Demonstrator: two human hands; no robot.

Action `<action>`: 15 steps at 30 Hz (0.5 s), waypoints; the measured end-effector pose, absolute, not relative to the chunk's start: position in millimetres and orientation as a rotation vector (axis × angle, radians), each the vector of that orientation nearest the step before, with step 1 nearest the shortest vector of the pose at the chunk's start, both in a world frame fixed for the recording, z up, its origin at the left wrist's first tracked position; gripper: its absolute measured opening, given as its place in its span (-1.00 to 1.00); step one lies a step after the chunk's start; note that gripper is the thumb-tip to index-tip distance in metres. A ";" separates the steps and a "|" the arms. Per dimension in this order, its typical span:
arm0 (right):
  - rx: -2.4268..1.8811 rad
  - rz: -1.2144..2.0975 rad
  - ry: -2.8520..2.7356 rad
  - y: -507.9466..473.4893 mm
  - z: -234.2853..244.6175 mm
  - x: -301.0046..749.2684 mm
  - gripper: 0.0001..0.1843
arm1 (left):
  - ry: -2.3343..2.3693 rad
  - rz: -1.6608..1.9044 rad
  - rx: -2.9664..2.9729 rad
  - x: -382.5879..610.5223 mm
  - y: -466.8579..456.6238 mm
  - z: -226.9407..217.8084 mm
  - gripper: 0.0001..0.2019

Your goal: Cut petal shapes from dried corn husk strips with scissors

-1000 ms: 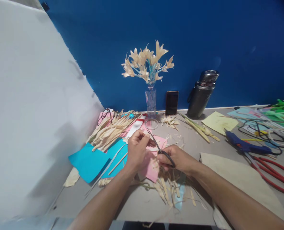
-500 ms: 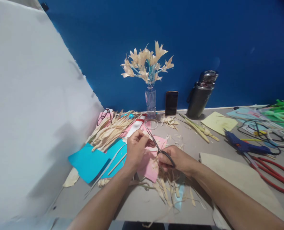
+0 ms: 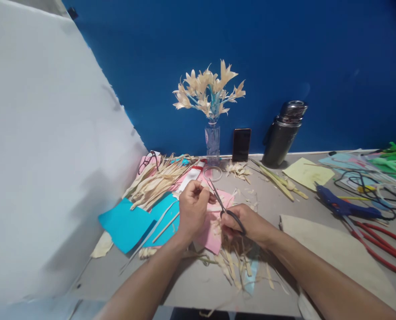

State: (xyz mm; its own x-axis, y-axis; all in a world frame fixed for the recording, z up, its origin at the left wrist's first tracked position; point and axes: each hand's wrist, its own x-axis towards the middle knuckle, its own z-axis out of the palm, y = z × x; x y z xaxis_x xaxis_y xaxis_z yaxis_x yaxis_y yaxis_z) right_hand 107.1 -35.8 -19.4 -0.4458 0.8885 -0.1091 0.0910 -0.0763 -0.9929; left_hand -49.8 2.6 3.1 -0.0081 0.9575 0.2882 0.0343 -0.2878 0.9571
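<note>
My left hand (image 3: 194, 202) is closed, with thumb and fingers pinching a small piece of pale dried husk that the fingers mostly hide. Black-handled scissors (image 3: 232, 218) are in my right hand (image 3: 243, 224), their blades pointing up and left, close beside the left fingertips. Under both hands lies pink paper (image 3: 211, 238) strewn with scraps. Narrow strips of cut husk (image 3: 229, 266) are scattered nearer the table's front edge.
Husk flowers (image 3: 206, 86) stand in a clear bottle (image 3: 213, 144) beside a phone (image 3: 241, 144) and a dark thermos (image 3: 283, 135). Left are a husk bundle (image 3: 158, 180) and blue paper (image 3: 126, 224); right, a glue gun (image 3: 345, 204) and red-handled scissors (image 3: 385, 244).
The whole view has shifted slightly, so things sit a little further right. The pale piece at my left fingertips shows less now. Both hands keep their grips, with the scissor blades still near the left fingers.
</note>
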 end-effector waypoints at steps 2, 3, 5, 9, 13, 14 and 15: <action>-1.090 1.603 -1.549 -35.9 -19.5 107.0 -0.37 | 1.100 1.423 1.466 -50.3 3.3 1.6 -0.89; -1.090 1.612 -1.541 -36.0 -19.4 107.1 -0.39 | 1.102 1.423 1.471 -50.5 3.5 1.1 -0.89; -1.083 1.622 -1.526 -36.0 -19.2 107.3 -0.41 | 1.104 1.415 1.471 -50.8 3.6 0.6 -0.89; -1.091 1.636 -1.506 -36.2 -18.1 107.3 -0.44 | 1.095 1.403 1.443 -50.9 3.0 1.0 -0.89; -1.084 1.636 -1.495 -36.4 -18.9 107.0 -0.45 | 1.095 1.395 1.424 -50.8 2.2 1.9 -0.89; -1.086 1.634 -1.495 -36.3 -19.8 107.1 -0.45 | 1.101 1.395 1.424 -50.7 2.1 2.2 -0.89; -1.088 1.633 -1.495 -36.1 -20.8 107.3 -0.45 | 1.107 1.394 1.423 -50.6 2.0 2.6 -0.88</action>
State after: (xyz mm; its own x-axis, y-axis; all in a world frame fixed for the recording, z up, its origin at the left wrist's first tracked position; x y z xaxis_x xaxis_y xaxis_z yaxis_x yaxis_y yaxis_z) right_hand 107.3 -36.1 -20.8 -0.4345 0.8895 -0.1414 0.0622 -0.1270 -0.9900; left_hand -50.6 2.0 2.6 -0.0073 0.9651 0.2618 0.0365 -0.2614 0.9645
